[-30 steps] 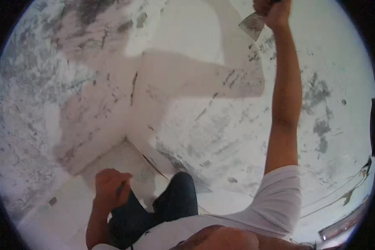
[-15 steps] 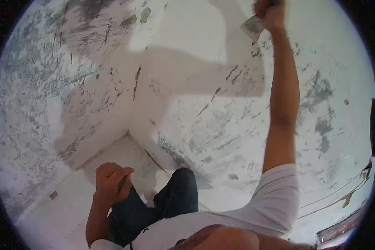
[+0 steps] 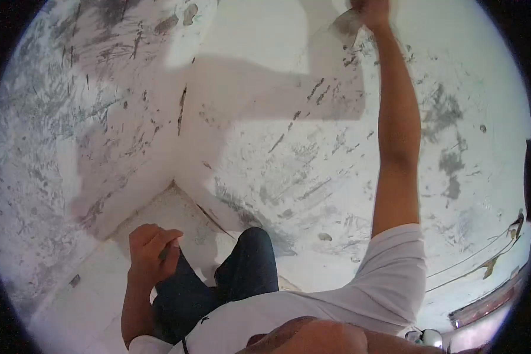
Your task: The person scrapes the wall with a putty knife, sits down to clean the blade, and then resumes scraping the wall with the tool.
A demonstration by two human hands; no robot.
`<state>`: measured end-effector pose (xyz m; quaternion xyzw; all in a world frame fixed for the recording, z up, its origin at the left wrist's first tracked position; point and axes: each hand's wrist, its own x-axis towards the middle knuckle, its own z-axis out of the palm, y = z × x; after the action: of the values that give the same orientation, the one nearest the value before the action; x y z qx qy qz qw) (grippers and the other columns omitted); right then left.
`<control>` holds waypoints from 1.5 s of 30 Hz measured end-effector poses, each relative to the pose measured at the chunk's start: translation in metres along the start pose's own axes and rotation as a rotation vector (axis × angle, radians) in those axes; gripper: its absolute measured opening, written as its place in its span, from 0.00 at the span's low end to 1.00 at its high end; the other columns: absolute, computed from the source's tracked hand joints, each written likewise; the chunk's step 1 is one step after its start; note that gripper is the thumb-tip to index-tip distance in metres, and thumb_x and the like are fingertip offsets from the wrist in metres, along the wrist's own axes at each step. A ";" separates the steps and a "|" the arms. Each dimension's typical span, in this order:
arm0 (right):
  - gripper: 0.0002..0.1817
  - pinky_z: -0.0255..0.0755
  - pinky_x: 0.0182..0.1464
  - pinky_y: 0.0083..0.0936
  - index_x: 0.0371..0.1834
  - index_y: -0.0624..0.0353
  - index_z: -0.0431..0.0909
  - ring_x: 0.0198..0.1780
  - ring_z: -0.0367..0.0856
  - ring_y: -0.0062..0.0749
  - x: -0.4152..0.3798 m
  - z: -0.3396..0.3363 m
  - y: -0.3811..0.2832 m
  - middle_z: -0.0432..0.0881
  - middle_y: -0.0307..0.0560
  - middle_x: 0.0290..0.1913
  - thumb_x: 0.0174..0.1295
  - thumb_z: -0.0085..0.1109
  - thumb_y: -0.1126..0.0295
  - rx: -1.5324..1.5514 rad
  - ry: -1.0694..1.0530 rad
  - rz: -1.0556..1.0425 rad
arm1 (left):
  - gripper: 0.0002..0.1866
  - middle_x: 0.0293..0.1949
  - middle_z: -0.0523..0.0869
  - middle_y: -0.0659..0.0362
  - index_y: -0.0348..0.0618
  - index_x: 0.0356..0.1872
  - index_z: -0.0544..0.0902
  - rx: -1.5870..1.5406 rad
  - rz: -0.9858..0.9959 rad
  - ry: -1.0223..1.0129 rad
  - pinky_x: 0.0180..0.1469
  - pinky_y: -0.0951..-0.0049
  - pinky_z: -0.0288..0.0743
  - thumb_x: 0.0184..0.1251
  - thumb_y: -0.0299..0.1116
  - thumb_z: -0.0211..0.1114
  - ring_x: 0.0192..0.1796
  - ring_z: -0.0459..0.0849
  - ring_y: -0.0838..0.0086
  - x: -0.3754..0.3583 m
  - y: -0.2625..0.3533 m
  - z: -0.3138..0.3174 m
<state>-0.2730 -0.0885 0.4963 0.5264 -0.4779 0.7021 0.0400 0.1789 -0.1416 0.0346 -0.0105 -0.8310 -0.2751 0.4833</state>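
At the top edge of the view, my right hand point(image 3: 374, 13) is closed around a putty knife, its arm stretched far up. The putty knife's flat blade point(image 3: 346, 25) overlaps the pale right wall point(image 3: 312, 183), just above a cluster of dark chipped marks. The handle is mostly hidden by the fingers. Low on the left, my left hand point(image 3: 153, 251) is closed above my knee, fingers curled toward the thumb. I cannot tell what, if anything, is inside it.
A blotchy grey-white left wall point(image 3: 35, 124) meets the right wall in a corner with a dark crack point(image 3: 182, 111). My bent legs point(image 3: 248, 259) are close to the floor corner. At lower right are a long wall crack point(image 3: 488, 268) and a reddish-brown strip point(image 3: 484, 307).
The view has shifted slightly, so the wall marks sit farther up and left. The putty knife stays near the same wall marks. My left hand remains closed.
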 end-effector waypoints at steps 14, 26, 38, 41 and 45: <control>0.23 0.42 0.14 0.24 0.13 0.43 0.56 0.10 0.48 0.24 0.013 -0.020 0.015 0.52 0.31 0.10 0.68 0.38 0.52 -0.039 0.039 -0.129 | 0.09 0.18 0.78 0.60 0.43 0.30 0.85 0.072 0.038 -0.028 0.25 0.68 0.69 0.45 0.21 0.65 0.20 0.77 0.69 0.000 0.022 -0.009; 0.18 0.61 0.29 0.25 0.22 0.55 0.70 0.24 0.64 0.25 -0.116 0.048 0.043 0.66 0.37 0.22 0.67 0.48 0.57 -0.255 -0.365 0.014 | 0.09 0.19 0.79 0.60 0.42 0.30 0.85 0.030 0.070 -0.001 0.26 0.69 0.69 0.45 0.20 0.64 0.20 0.77 0.70 0.005 0.020 -0.008; 0.16 0.70 0.40 0.48 0.37 0.66 0.75 0.38 0.77 0.59 -0.761 0.107 0.312 0.78 0.63 0.34 0.66 0.57 0.60 -0.683 -0.603 0.392 | 0.08 0.20 0.80 0.61 0.44 0.32 0.85 -0.024 0.158 -0.004 0.26 0.69 0.71 0.48 0.24 0.65 0.21 0.79 0.71 0.002 0.049 -0.018; 0.15 0.70 0.39 0.49 0.33 0.64 0.76 0.35 0.79 0.54 -0.831 0.104 0.279 0.78 0.61 0.31 0.67 0.56 0.61 -0.709 -0.833 0.551 | 0.06 0.19 0.79 0.61 0.44 0.32 0.86 -0.141 0.171 -0.037 0.24 0.70 0.70 0.52 0.24 0.64 0.20 0.79 0.71 -0.002 0.056 -0.026; 0.20 0.74 0.43 0.41 0.46 0.60 0.80 0.40 0.83 0.42 -0.836 0.104 0.274 0.84 0.53 0.36 0.68 0.54 0.53 -0.297 -1.225 1.237 | 0.07 0.19 0.79 0.61 0.44 0.32 0.86 -0.169 0.177 0.013 0.24 0.70 0.70 0.52 0.25 0.65 0.20 0.78 0.71 -0.006 0.064 -0.024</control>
<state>0.0165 0.0631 -0.3266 0.4467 -0.7009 0.1234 -0.5422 0.2194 -0.0976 0.0677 -0.1228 -0.7976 -0.3004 0.5085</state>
